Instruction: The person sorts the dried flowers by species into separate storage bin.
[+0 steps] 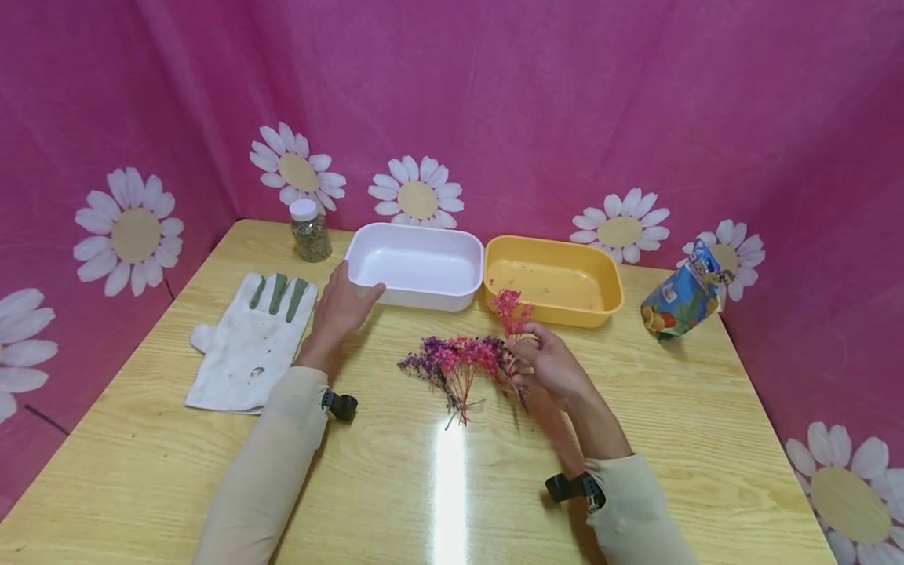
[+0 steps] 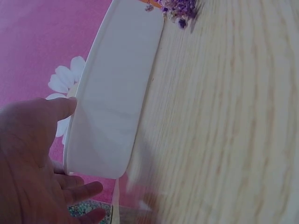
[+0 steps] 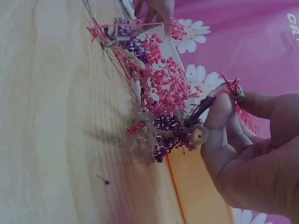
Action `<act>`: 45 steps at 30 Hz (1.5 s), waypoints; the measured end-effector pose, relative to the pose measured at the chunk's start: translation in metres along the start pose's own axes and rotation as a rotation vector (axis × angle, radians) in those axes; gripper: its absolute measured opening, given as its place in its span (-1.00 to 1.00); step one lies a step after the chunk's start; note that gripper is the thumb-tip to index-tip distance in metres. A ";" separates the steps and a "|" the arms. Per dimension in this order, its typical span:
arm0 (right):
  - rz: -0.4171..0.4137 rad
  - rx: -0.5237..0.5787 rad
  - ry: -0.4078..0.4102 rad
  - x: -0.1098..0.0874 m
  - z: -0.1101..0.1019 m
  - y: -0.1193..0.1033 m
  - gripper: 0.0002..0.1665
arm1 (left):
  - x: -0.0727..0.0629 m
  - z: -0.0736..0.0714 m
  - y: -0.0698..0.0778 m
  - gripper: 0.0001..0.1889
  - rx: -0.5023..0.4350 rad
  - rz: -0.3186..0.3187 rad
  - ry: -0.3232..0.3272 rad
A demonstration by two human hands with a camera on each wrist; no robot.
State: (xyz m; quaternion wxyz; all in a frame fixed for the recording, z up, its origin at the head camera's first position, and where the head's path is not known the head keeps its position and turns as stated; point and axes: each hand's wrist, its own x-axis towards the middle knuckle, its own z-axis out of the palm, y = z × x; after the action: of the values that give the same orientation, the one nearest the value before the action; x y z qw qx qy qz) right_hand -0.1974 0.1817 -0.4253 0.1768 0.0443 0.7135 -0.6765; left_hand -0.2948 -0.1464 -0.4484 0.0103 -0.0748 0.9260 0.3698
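A small bunch of pink dried flowers (image 1: 512,310) is pinched between the thumb and fingers of my right hand (image 1: 554,362); the right wrist view shows its cut stems (image 3: 233,87). Just left of that hand lies a pile of pink and purple dried flowers (image 1: 466,357), several of them tied with twine. A purple bunch with a twine-bound end (image 3: 198,136) sits right by the right fingers. My left hand (image 1: 341,304) touches the near left corner of a white plastic tub (image 1: 431,300), thumb at its rim, fingers loosely extended outside its end (image 2: 84,192).
A yellow tub (image 1: 558,312) stands right of the white one. Behind my left hand is a lidded jar (image 1: 311,235); a white work glove (image 1: 247,353) lies at left. At right stands a blue printed pouch (image 1: 678,302). Pink flowered cloth (image 1: 494,102) hangs behind the table.
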 end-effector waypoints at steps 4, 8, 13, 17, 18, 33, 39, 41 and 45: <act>-0.030 -0.074 0.021 -0.004 0.000 0.001 -0.76 | 0.000 0.000 0.001 -0.02 0.006 0.004 0.004; -0.113 -0.252 0.066 -0.009 0.001 -0.002 -0.75 | -0.001 0.000 0.002 -0.03 0.008 -0.002 0.007; -0.204 -0.393 0.133 -0.014 0.004 -0.008 -0.73 | 0.001 0.002 0.002 -0.05 0.014 -0.007 0.015; -0.250 -0.336 0.163 -0.017 0.005 -0.011 -0.65 | 0.001 0.003 0.001 -0.04 0.013 -0.011 0.012; -0.262 -0.310 0.178 -0.017 0.005 -0.012 -0.64 | 0.001 0.002 0.000 -0.04 0.015 -0.009 0.009; -0.314 -0.173 0.192 -0.019 0.001 -0.021 -0.62 | 0.002 0.001 -0.002 -0.04 0.009 0.027 0.027; -0.285 -0.136 0.207 -0.011 0.007 -0.024 -0.67 | 0.003 0.002 -0.003 -0.03 0.005 0.014 0.018; -0.269 -0.127 0.211 -0.006 0.008 -0.025 -0.67 | 0.003 0.002 -0.004 -0.03 0.007 0.017 0.017; -0.215 -0.118 0.183 0.007 0.010 -0.030 -0.66 | 0.003 0.001 -0.003 -0.02 0.001 0.015 0.014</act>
State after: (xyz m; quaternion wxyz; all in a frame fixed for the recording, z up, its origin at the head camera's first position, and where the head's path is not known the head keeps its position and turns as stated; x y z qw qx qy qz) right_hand -0.2107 0.1685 -0.3996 0.0399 0.0184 0.7659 -0.6414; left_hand -0.2970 -0.1482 -0.4514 0.0010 -0.0706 0.9269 0.3687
